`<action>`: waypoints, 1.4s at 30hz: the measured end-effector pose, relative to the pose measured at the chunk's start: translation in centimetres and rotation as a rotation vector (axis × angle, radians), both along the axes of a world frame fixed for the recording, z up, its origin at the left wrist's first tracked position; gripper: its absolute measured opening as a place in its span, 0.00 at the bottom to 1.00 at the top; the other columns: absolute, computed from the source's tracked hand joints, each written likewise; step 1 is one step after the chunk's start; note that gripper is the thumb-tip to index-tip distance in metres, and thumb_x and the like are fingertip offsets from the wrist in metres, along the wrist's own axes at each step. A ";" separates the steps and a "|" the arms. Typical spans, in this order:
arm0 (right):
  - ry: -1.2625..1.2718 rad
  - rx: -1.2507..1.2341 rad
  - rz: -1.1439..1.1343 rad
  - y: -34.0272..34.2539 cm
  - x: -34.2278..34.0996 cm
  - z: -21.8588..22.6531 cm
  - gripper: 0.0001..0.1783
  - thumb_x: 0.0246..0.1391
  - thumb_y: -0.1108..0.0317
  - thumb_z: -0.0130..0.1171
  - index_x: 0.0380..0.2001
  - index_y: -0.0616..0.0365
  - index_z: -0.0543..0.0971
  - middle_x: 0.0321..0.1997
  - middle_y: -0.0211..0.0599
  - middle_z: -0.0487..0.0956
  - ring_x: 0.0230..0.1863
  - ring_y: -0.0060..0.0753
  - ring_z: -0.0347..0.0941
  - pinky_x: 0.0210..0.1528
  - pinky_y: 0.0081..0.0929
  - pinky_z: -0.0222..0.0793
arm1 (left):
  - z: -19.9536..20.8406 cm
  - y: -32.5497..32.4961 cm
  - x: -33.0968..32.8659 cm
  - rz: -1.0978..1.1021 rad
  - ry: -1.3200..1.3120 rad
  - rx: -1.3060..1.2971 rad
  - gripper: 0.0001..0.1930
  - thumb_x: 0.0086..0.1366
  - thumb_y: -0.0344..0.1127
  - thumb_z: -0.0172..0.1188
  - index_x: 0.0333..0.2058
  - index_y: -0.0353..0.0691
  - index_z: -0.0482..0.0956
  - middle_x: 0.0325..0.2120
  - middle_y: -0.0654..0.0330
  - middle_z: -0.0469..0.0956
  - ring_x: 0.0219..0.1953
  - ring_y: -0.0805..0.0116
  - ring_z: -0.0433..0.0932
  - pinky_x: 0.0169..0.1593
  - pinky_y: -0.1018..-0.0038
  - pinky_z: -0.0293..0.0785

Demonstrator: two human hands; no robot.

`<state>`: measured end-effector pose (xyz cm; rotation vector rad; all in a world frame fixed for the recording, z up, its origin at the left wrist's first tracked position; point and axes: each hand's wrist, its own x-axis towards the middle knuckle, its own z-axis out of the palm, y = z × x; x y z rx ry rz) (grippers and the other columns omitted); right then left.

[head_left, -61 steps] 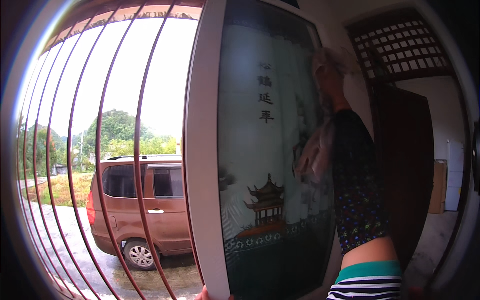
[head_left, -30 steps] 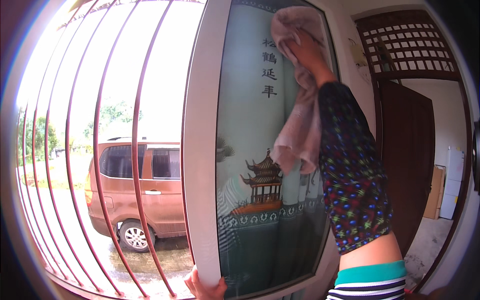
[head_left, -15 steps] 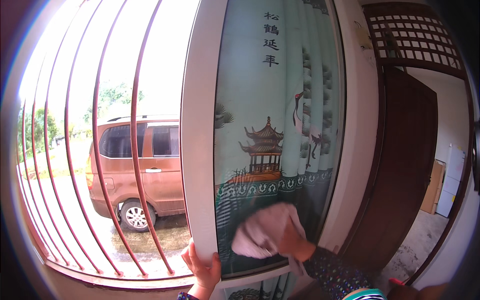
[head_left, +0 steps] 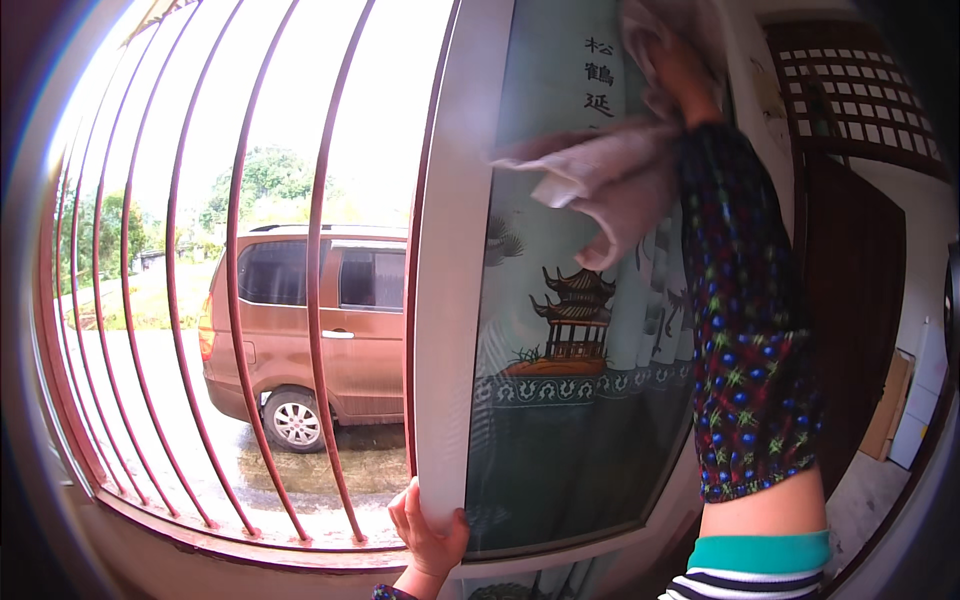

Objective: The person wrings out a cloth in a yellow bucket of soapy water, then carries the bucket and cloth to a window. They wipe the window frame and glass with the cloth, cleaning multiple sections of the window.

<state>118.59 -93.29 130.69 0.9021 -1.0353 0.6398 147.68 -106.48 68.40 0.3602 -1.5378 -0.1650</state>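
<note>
My left hand (head_left: 428, 530) is wrapped round the lower part of the white window frame (head_left: 446, 300), its thumb on the room side. High on the glass pane (head_left: 570, 470), near its upper right, my right hand (head_left: 682, 80) presses a pale pinkish cloth (head_left: 625, 185). A loose fold of that cloth hangs down to the left, blurred by motion. My right arm, in a dark patterned sleeve cover (head_left: 750, 310), covers the pane's right edge. Behind the glass shows a green curtain (head_left: 540, 90) with a painted pagoda.
Reddish metal bars (head_left: 235, 240) cross the opening on the left, with a brown van (head_left: 310, 360) outside. To the right stands a dark wooden door (head_left: 860, 260) beneath a lattice (head_left: 860, 90). Beyond it are a cardboard piece (head_left: 886, 410) and a white cabinet-like thing (head_left: 920, 400).
My right hand has swept the cloth from the bottom of the pane up to its upper right. My left hand keeps its hold on the frame. The whole view has shifted slightly.
</note>
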 end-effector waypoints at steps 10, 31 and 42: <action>-0.505 0.118 -0.023 4.4 -2.3 -50.7 0.25 0.49 0.54 0.51 0.47 0.58 0.68 0.47 0.43 0.69 0.52 0.41 0.64 0.56 0.39 0.57 | 1.6 0.7 -0.5 -0.030 0.025 0.012 0.34 0.52 0.33 0.57 0.56 0.28 0.56 0.47 0.43 0.63 0.48 0.49 0.62 0.53 0.59 0.58; 0.151 0.015 0.345 3.3 -1.6 -11.5 0.26 0.45 0.63 0.53 0.51 0.55 0.70 0.51 0.45 0.72 0.54 0.42 0.65 0.56 0.36 0.57 | 2.0 0.8 -0.7 0.071 -0.018 -0.026 0.34 0.55 0.39 0.58 0.56 0.29 0.56 0.48 0.44 0.63 0.49 0.52 0.63 0.53 0.61 0.59; -0.250 0.896 0.134 -0.4 8.1 -53.6 0.18 0.45 0.63 0.57 0.40 0.58 0.76 0.44 0.43 0.74 0.49 0.48 0.68 0.56 0.51 0.56 | 3.8 0.6 -1.8 -0.033 0.031 -0.019 0.36 0.50 0.30 0.58 0.57 0.29 0.55 0.48 0.43 0.64 0.48 0.48 0.64 0.53 0.59 0.60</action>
